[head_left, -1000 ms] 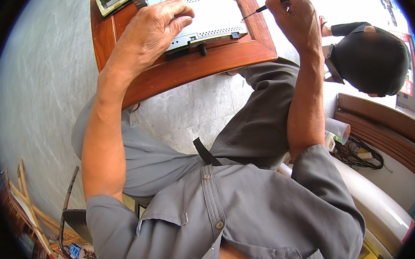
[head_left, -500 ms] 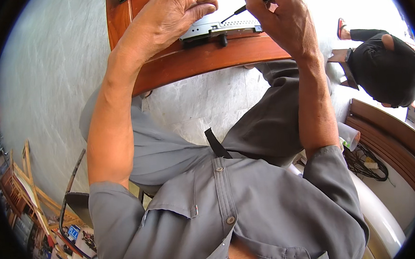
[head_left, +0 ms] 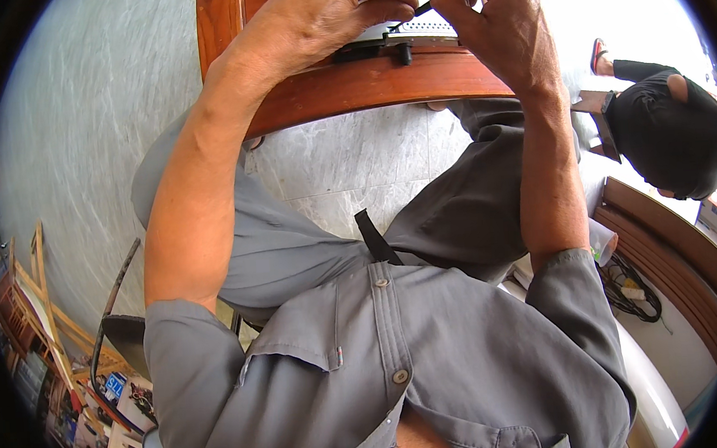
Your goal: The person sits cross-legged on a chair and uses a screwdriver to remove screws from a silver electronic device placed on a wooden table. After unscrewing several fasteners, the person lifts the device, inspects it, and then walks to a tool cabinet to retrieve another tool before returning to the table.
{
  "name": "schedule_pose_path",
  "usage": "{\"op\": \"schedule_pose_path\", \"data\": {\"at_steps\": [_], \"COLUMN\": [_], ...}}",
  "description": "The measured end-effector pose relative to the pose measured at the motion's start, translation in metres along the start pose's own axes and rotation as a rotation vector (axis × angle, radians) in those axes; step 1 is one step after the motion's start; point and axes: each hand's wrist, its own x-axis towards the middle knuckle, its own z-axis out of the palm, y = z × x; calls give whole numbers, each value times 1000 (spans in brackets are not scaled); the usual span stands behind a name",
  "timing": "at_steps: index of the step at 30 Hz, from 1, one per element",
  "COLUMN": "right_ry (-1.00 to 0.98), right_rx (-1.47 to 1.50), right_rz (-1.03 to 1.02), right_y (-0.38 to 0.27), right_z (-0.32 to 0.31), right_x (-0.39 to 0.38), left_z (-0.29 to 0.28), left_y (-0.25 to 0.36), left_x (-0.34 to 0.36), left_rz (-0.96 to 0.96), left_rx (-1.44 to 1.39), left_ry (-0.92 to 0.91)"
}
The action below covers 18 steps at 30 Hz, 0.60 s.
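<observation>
Wooden table (head_left: 383, 83) — both hands (head_left: 325, 16) bent over device (head_left: 425, 29).

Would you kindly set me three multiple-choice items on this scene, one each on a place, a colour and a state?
1. Where does the flat white device lie?
A on the wooden table
B on the floor
C on the lap

2. What colour is the person's shirt?
A red
B grey
C yellow

3. What does the right hand hold?
A nothing
B a cup
C a thin dark tool

Key: A, it rests on the tabletop; B, the buttoned shirt is grey; C, the fingers pinch the tool beside the left hand.
</observation>
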Motion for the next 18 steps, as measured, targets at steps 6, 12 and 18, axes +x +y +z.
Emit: {"op": "schedule_pose_path", "data": {"at_steps": [6, 12, 18], "right_ry": [2, -95, -117], "right_rx": [-2, -79, -94], "right_rz": [-43, -47, -55], "right_y": [2, -15, -27], "right_z": [2, -5, -6], "right_x": [2, 4, 8], "left_z": [-1, -2, -1], "left_y": [1, 3, -3], "left_x": [0, -1, -4], "left_rz": [-28, -62, -27], "left_rx": [-52, -100, -142], "left_ry": [-28, -34, -40]}}
